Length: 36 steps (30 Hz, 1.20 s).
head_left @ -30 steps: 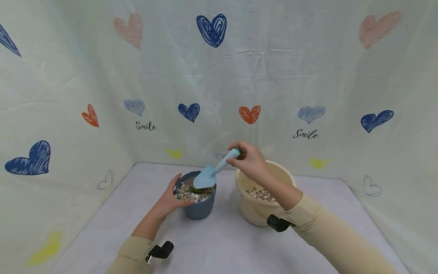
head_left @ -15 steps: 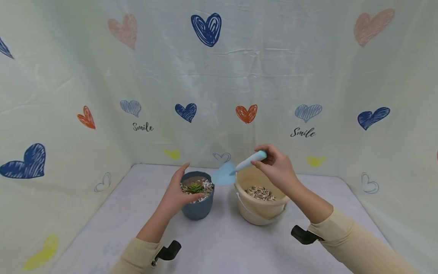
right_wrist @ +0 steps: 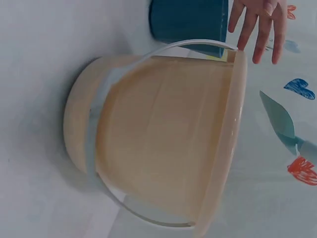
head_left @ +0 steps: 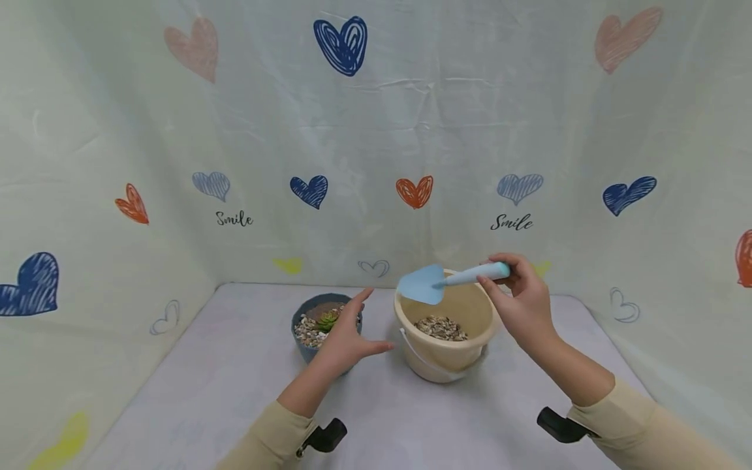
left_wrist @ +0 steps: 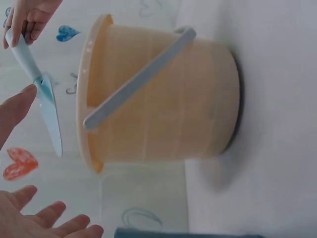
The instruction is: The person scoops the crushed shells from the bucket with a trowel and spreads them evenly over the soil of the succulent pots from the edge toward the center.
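Observation:
My right hand [head_left: 525,303] grips the pale handle of a light blue trowel [head_left: 423,284], its blade above the left rim of a cream bucket [head_left: 437,359]. Brown and white gravel [head_left: 442,328] lies in the bottom of the bucket. My left hand [head_left: 346,333], thumb and fingers spread apart, hovers between the bucket and a blue-grey flowerpot [head_left: 305,313], holding nothing. It hides the pot's right side in the head view. A green succulent [head_left: 327,320] sits among pale pebbles in the pot. In the left wrist view the left hand's fingers [left_wrist: 49,214] are apart from the bucket.
A white handle [head_left: 431,362] hangs down the bucket's front. The pot and bucket stand on a white-covered table [head_left: 399,424]. Behind them rises a pale curtain [head_left: 376,130] printed with hearts.
The right hand has carried the trowel rightward from over the flowerpot to over the bucket. The left hand has let go of the pot and moved right, toward the bucket.

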Available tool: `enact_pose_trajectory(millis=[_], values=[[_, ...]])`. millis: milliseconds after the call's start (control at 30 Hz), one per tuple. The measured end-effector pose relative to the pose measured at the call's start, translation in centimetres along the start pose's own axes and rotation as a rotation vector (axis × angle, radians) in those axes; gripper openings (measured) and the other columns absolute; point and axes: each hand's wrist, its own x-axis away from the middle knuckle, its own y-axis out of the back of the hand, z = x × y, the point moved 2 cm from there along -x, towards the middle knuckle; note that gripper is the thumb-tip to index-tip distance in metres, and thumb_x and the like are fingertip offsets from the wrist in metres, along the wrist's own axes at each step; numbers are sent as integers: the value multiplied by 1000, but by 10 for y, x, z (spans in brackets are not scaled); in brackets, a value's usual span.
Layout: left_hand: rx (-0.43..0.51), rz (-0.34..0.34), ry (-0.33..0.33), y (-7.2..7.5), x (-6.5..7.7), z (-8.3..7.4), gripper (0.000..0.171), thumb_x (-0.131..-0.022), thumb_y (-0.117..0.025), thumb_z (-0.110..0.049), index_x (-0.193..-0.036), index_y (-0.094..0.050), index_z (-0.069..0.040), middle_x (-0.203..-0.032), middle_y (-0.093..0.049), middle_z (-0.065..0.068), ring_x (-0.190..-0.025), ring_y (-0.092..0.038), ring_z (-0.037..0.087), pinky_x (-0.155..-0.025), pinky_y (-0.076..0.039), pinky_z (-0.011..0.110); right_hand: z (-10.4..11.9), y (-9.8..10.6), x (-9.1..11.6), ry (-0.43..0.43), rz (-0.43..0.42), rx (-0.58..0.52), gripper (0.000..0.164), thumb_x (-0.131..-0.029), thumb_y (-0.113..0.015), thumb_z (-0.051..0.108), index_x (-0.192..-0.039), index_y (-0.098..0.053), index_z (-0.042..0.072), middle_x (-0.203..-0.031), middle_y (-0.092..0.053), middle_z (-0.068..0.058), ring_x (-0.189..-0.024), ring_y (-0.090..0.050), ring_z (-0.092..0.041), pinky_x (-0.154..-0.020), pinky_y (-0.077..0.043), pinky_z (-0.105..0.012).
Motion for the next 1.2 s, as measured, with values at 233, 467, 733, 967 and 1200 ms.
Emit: enact_pose_trajectory(millis=[233, 467, 733, 967, 1200], values=[[69, 85, 45, -23, -15, 0, 103, -72, -88, -24, -154, -26, -9, -155, -28, 19, -137, -32, 44, -103, -36, 59, -10, 10, 10, 2, -33, 16, 35, -82, -66, -19, -114, -56, -12, -103, -62, -17, -87, -62, -5, -80, -49, -13], [116, 107, 66, -39, -31, -1, 104, -73, -87, -27, -155, -24, -10, -154, -29, 20, -134, -35, 46, -103, -37, 58, -26, 11, 20, -134, 45, 66, 30, -84, -69, -11, -111, -56, -8, -104, -65, -18, -84, -62, -2, -74, -51, -13], [134, 105, 116, -47, -46, -2, 106, -73, -88, -21, -155, -21, -9, -155, -27, 18, -133, -39, 41, -103, -39, 54, -31, 9, 18, -283, 165, 255, 26, -84, -73, -4, -107, -61, -4, -100, -63, -15, -86, -65, -15, -70, -53, -17], [223, 136, 156, -51, -52, 5, 110, -73, -87, -14, -157, -16, -14, -157, -25, 17, -134, -37, 44, -104, -37, 55, -41, 6, 19, -356, 275, 396, 28, -81, -76, -1, -105, -63, -3, -92, -64, -14, -75, -62, -23, -59, -53, -23], [268, 140, 173, -53, -52, 7, 111, -74, -87, -13, -158, -14, -16, -157, -24, 17, -136, -34, 45, -105, -33, 59, -50, -1, 15, -289, 293, 488, 27, -79, -78, -1, -102, -64, -4, -92, -67, -16, -75, -63, -23, -60, -54, -30]])
